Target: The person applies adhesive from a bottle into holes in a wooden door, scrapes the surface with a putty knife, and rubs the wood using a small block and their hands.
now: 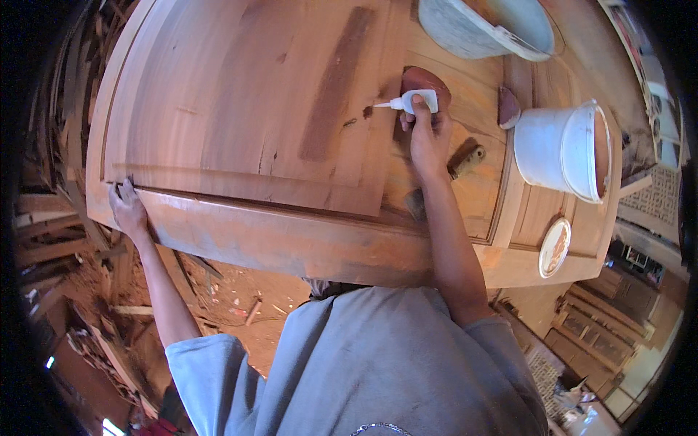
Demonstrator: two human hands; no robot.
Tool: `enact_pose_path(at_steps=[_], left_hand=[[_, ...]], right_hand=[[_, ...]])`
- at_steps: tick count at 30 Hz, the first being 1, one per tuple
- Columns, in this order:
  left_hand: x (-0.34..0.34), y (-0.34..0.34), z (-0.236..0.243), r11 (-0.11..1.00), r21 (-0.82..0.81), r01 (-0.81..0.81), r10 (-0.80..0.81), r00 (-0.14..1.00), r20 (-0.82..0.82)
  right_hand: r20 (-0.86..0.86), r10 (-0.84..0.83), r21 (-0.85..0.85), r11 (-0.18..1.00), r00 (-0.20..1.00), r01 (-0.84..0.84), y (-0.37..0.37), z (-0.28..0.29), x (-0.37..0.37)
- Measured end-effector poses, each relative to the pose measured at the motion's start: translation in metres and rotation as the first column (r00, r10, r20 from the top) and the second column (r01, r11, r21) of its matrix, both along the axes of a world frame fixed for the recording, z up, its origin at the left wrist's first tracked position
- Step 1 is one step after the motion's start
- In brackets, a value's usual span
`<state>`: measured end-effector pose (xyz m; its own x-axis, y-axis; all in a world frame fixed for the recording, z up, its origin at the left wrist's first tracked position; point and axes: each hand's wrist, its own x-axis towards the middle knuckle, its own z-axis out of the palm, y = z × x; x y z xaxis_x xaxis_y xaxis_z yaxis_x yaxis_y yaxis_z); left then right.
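My right hand (pixel 430 138) is closed around a small white squeeze bottle (pixel 432 97) with a thin nozzle. The bottle lies nearly sideways in my fingers. Its tip points left, close to a dark brown spot (pixel 368 112) on the wooden panel (pixel 240 94). Below that spot to the left is a short dark crack. Far off at the left, my left hand (pixel 129 211) rests on the panel's frame rail (pixel 291 240), fingers extended and their tips at the inner groove. Behind the bottle sits a reddish-brown sanding sheet (pixel 425 78), partly covered by my right hand.
A grey bucket (pixel 465 33) and a white bucket (pixel 549 149) stand on the panelled wood to the right. Near them lie a round white lid (pixel 555 248), a dark roll-like piece (pixel 467 158) and a maroon pad (pixel 508 109). Scrap timber (pixel 54 240) is piled at the left.
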<state>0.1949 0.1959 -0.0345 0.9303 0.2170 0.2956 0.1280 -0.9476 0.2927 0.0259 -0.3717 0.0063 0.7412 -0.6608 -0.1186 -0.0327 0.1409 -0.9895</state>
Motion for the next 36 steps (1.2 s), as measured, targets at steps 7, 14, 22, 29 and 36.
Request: enact_pose_path(at_steps=[7,14,22,29,36], left_hand=[[-0.002,-0.010,0.006,1.000,-0.013,0.003,-0.003,1.000,-0.015],[-0.010,-0.012,0.011,1.000,0.013,0.002,-0.002,1.000,0.023],[-0.126,-0.218,0.118,0.789,-0.532,0.308,-0.167,0.940,0.297],[-0.246,-0.352,0.131,0.268,-0.960,0.085,-0.749,0.645,-0.152],[-0.243,-0.311,0.097,0.305,-0.900,0.311,-0.411,0.896,0.171]], right_hand=[[0.103,-0.075,0.276,0.960,0.992,0.044,-0.014,0.032,-0.020],[0.014,-0.051,0.348,0.937,0.999,0.043,-0.009,0.051,-0.058],[0.126,0.435,0.439,0.781,0.891,-0.444,0.039,0.075,-0.104],[0.010,0.613,-0.008,0.790,0.790,-0.613,0.064,0.081,-0.122],[-0.545,0.104,-0.832,-0.196,0.832,-0.520,-0.076,0.080,-0.138]])
